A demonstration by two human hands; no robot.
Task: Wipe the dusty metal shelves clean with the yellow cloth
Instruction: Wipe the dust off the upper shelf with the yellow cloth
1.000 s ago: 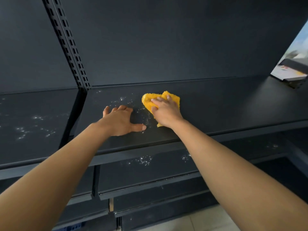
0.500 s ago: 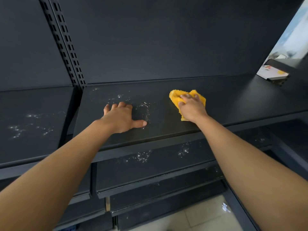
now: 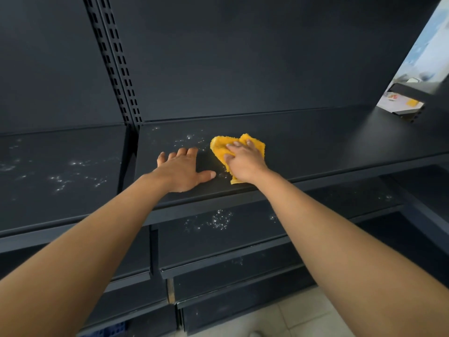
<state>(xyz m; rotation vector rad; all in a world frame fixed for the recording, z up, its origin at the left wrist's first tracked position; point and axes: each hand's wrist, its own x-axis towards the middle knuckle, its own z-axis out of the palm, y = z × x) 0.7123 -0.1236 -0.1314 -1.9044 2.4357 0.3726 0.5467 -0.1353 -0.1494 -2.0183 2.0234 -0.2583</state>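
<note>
A dark metal shelf [image 3: 315, 147] runs across the middle of the view, with white dust specks on its left part. My right hand [image 3: 245, 164] presses the crumpled yellow cloth [image 3: 220, 148] flat onto this shelf, fingers spread over it. Just left of it, my left hand [image 3: 181, 171] lies palm down on the same shelf, fingers apart, holding nothing. Its thumb points toward the cloth. Dust remains behind my left hand near the shelf's back.
A neighbouring shelf [image 3: 60, 171] on the left carries scattered white dust. A slotted upright post [image 3: 114, 62] divides the two bays. Lower shelves [image 3: 218, 222] below also show dust. At the far right, a bright opening [image 3: 418, 69] ends the shelving. Pale floor tiles [image 3: 303, 319] show at the bottom.
My right hand slid the yellow cloth to the right, then back left, close to my left hand's thumb. The left hand stayed planted on the shelf.
</note>
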